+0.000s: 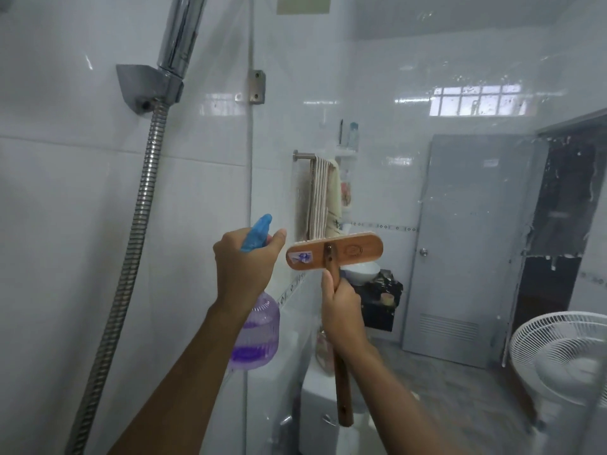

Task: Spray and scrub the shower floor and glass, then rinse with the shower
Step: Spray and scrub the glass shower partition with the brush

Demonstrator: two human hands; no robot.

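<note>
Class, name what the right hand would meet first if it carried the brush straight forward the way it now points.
Probably the shower glass, with the brush head touching first, though depth is unclear.

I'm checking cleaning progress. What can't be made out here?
Head view:
Shower floor: below the bottom edge, unseen.
Shower head: top cut off by the upper edge.
Brush bristles: mostly behind its wooden back; contact with the glass unclear.
Spray bottle trigger: covered by the left hand.
Shelf items beyond the glass: small, blurred by the wet pane.
</note>
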